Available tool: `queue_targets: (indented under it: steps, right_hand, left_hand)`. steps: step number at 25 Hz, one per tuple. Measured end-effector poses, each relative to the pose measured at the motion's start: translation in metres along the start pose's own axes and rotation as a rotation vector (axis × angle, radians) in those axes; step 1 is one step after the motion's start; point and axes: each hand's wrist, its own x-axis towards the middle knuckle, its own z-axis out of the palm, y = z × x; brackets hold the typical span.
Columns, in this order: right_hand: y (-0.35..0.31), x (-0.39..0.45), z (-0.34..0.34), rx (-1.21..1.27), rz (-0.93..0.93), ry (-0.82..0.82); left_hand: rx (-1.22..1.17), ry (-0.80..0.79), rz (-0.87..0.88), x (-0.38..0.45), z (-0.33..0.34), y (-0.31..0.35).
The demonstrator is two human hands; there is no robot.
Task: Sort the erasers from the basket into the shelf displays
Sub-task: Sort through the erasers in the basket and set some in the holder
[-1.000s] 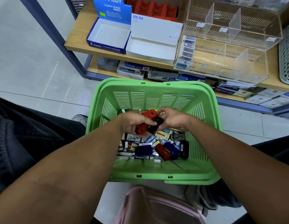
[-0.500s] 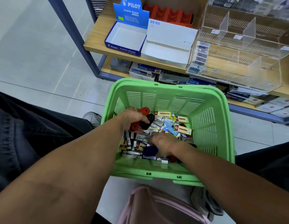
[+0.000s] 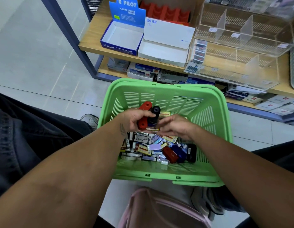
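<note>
Left hand (image 3: 134, 120): grips a red eraser (image 3: 143, 116) and a black eraser (image 3: 154, 114) together, as half a second ago, above the basket's far end.
Right hand (image 3: 173, 126): has come up from the pile to the left hand; fingers loosely curled, contents cannot be told.
Basket (image 3: 167, 176): most erasers still inside.
Shelf displays: blue box (image 3: 123, 36) and white box (image 3: 164, 51) unfilled.
Meaning: collecting continues; sorting barely begun.
</note>
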Motion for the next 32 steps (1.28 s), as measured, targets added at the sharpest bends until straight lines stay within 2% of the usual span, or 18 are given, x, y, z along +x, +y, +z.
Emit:
queue_targets:
  steps: [3, 4, 5, 7, 10, 12, 14, 18, 20, 22, 25, 28, 32]
  right_hand:
    - [0.016, -0.005, -0.001, -1.153, 0.068, -0.102]
    - [0.023, -0.007, 0.004, -1.431, 0.099, -0.125]
    - [0.029, -0.007, 0.010, -1.596, 0.111, -0.131]
    - [0.039, -0.003, 0.020, -1.681, 0.090, -0.094]
    - [0.038, -0.003, 0.019, -1.554, 0.161, -0.148]
    - [0.032, 0.000, 0.013, -1.305, 0.267, -0.218]
    - [0.020, -0.002, 0.000, -1.013, 0.282, -0.212]
    - [-0.009, -0.004, -0.029, -0.366, 0.168, 0.011]
    - [-0.015, -0.001, -0.034, 0.001, 0.065, 0.013]
    - [-0.015, 0.003, -0.033, 0.187, -0.009, -0.031]
    - [-0.008, 0.002, -0.031, 0.307, -0.040, -0.136]
    - [-0.005, 0.003, -0.031, 0.322, -0.055, -0.155]
    - [-0.004, 0.007, -0.026, 0.017, -0.109, -0.138]
  left_hand:
    - [0.028, 0.078, 0.033, 0.005, 0.002, -0.002]
    - [0.051, 0.084, 0.041, 0.007, 0.003, -0.002]
    - [0.067, 0.079, 0.047, 0.008, 0.006, -0.003]
    - [0.065, 0.078, 0.061, 0.009, 0.008, -0.004]
    - [0.041, 0.081, 0.076, 0.012, 0.004, -0.006]
    - [0.042, 0.091, 0.083, 0.014, 0.001, -0.007]
    - [0.040, 0.085, 0.079, 0.016, -0.001, -0.007]
    - [-0.024, -0.016, 0.055, 0.008, 0.004, -0.004]
    - [-0.072, -0.078, 0.079, 0.007, 0.007, -0.003]
    - [-0.142, -0.116, 0.098, 0.007, 0.007, -0.004]
    - [-0.184, -0.151, 0.108, 0.008, 0.006, -0.007]
    - [-0.169, -0.166, 0.117, 0.010, 0.008, -0.008]
    - [-0.144, -0.139, 0.116, 0.011, 0.011, -0.008]
